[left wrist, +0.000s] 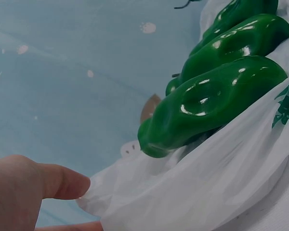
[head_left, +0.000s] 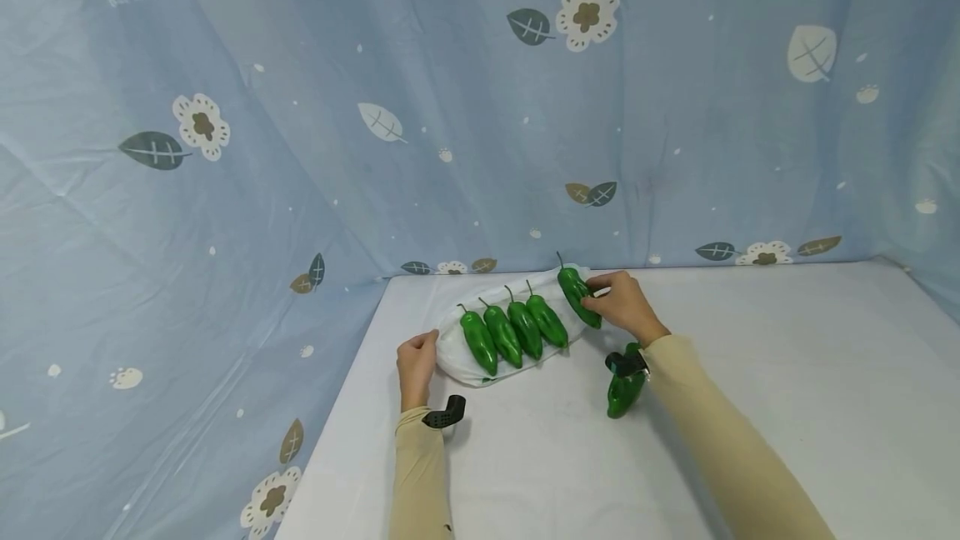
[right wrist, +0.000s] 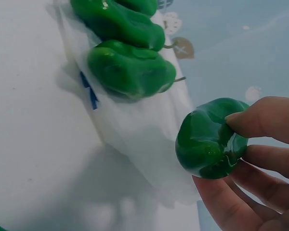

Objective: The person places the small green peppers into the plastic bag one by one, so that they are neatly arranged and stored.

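Note:
Several glossy green peppers (head_left: pixel 502 336) with thin stems lie side by side on a white plastic bag (head_left: pixel 453 348). At the bag's left end, my left hand (head_left: pixel 416 367) pinches the edge of the plastic between thumb and finger, as the left wrist view shows with the thumb (left wrist: pixel 70 183) on the bag's corner (left wrist: pixel 135 202). My right hand (head_left: pixel 624 307) grips another green pepper (head_left: pixel 573 290) by its side over the bag's right end, thumb on one face and fingers on the other (right wrist: pixel 207 139). Whether this pepper touches the bag is unclear.
One more green pepper (head_left: pixel 624 397) sits on the white table (head_left: pixel 540 457) under the right wrist, partly hidden by the wrist camera (head_left: pixel 626 363). A blue patterned cloth (head_left: pixel 480 148) hangs behind the table and down its left side.

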